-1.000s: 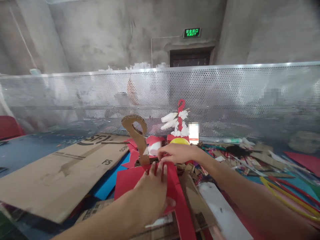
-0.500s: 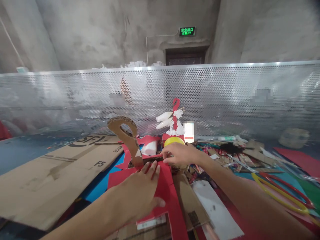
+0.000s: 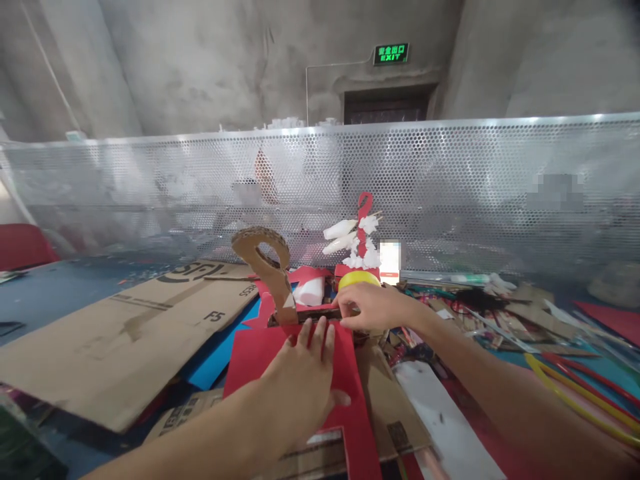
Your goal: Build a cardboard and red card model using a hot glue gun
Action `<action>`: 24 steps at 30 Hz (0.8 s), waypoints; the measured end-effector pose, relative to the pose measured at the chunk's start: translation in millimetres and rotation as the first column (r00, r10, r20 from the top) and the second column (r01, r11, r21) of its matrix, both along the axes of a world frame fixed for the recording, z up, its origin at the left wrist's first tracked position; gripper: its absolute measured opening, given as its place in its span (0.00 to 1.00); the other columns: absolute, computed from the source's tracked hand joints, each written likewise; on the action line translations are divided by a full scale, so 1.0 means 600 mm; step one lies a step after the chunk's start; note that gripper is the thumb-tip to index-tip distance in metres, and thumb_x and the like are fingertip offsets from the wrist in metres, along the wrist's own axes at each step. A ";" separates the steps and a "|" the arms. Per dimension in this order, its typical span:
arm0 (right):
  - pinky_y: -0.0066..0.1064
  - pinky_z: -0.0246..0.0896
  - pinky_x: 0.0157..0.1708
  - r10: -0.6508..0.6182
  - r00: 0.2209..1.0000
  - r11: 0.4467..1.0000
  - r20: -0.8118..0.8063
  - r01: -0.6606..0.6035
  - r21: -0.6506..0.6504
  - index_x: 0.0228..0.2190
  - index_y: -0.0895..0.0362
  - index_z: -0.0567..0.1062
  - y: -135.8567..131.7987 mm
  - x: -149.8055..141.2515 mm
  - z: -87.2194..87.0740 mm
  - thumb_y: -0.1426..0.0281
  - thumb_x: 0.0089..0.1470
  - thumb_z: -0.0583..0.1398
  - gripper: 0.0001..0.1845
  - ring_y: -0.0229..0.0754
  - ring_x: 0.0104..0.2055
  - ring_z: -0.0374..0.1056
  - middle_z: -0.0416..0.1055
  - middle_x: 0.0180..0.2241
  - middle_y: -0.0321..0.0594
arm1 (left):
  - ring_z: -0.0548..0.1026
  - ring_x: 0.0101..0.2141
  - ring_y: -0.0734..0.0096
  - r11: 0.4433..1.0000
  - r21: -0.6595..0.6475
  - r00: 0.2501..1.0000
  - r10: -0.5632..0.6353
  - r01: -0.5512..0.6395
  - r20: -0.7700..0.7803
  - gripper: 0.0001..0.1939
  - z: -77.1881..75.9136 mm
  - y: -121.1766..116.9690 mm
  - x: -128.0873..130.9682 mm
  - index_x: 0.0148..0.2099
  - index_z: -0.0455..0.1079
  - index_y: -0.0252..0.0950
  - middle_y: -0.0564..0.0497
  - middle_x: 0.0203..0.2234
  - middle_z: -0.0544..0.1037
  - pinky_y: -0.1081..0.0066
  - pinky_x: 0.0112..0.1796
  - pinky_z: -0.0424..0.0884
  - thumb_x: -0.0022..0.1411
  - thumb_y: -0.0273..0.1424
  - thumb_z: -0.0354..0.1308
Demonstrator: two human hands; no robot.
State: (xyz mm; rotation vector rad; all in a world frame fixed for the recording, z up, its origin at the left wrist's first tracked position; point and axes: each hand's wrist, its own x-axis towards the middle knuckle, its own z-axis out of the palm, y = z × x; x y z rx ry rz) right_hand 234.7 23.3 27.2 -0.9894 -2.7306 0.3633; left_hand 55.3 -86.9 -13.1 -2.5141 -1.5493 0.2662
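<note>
My left hand lies flat with fingers spread on a red sheet, its fingertips at the sheet's far edge. Just beyond that edge, my right hand is closed, thumb and fingers together at the edge of a dark cardboard strip. Whatever they pinch is hidden. A curved cardboard piece with an oval hole stands upright at the strip's left end. Behind the right hand shows a yellow tape roll. A white roll lies to its left among red cut pieces.
A large flattened cardboard box covers the left side. At the back stands a red curved figure with white tufts, beside a lit phone. Scraps and yellow-handled scissors lie right. A perforated metal screen borders the table.
The whole view has shifted, so things sit further right in the picture. Both hands stay at nearly the same places on the red sheet and cardboard strip.
</note>
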 end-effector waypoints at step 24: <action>0.27 0.59 0.34 0.041 0.997 0.999 -0.060 -0.041 -0.002 0.33 0.55 0.82 0.028 0.012 -0.012 0.72 0.53 0.64 0.05 0.41 0.39 0.72 0.79 0.39 0.38 | 0.55 0.69 0.41 1.000 -0.010 0.998 -0.015 0.014 -0.060 0.39 0.019 0.007 -0.015 0.73 0.52 0.30 0.32 0.69 0.51 0.47 0.61 0.63 0.70 0.48 0.52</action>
